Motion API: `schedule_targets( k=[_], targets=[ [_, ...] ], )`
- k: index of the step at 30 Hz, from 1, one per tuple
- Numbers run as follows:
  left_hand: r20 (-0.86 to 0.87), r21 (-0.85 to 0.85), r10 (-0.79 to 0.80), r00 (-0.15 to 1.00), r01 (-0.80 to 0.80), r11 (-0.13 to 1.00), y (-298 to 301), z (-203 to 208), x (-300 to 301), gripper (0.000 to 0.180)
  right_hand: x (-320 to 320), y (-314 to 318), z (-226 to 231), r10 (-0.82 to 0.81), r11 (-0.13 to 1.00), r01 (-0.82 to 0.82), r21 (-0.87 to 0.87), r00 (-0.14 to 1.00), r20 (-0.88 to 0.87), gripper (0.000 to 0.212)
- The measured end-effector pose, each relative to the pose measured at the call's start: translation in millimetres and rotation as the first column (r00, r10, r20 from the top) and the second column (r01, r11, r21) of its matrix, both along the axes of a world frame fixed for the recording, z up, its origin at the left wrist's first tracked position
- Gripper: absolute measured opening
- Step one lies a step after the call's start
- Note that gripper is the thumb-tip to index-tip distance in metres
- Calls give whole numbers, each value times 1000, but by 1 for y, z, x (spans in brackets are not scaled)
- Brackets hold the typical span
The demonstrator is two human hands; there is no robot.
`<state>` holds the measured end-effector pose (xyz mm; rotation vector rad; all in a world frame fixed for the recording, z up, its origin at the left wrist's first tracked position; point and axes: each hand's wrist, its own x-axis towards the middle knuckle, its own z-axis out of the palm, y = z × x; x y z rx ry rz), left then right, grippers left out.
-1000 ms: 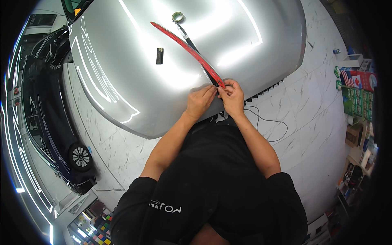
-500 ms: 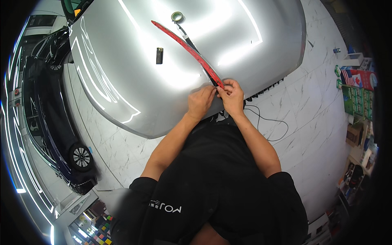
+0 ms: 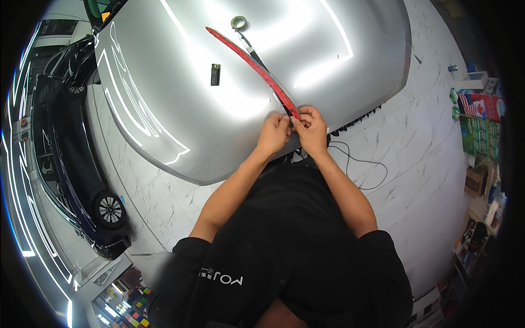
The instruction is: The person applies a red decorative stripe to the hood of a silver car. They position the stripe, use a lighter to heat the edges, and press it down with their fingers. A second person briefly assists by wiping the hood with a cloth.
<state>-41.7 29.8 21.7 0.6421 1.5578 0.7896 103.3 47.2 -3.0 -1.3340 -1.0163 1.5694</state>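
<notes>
A long curved strip [image 3: 257, 66], red on its upper face, lies slantwise over the silver car hood [image 3: 164, 71]. My right hand [image 3: 310, 130] pinches its near end between thumb and fingers. Close beside it on the left, my left hand [image 3: 275, 134] is closed, fingertips pressed together at the same end; what they grip is too small to make out. A thin black-and-silver strip [image 3: 252, 53] shows along and beneath the red one. At its far end stands a roll of green tape [image 3: 238, 22]. A small black box-like object [image 3: 215, 75] lies left of the strip.
A dark car [image 3: 71, 153] is parked at the left. On the right, a thin black cable [image 3: 377, 164] loops over the pale marbled floor [image 3: 415, 180]. Boxes [image 3: 481, 134] and shelves line the far right. Colourful small items [image 3: 136, 311] sit at the lower left.
My left hand has turned slightly and shifted a little right, its fingers curling closer to the strip's end. My right hand keeps its pinch. The whole view has moved very slightly.
</notes>
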Motion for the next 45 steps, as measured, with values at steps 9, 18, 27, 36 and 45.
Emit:
schedule_targets(
  k=[9,18,27,36,45],
  targets=[
    [538,-565,391,747,-25,825,26,5,-28,18,1,-2,-5,9,1000,-8,20,1000,-22,33],
    [-214,126,-47,976,76,989,-9,15,-14,19,1,-1,-11,-10,1000,11,15,998,-56,33],
    [-847,505,153,510,677,535,-13,-1,-25,23,0,-1,-9,-12,1000,13,15,999,-51,32],
    [-842,407,-23,539,664,627,-1,8,-26,14,0,-2,-4,-4,997,5,78,1000,-9,29],
    [204,-265,131,970,-74,961,10,-2,-15,22,1,-5,-11,-7,995,7,104,1000,-1,30]
  ],
)
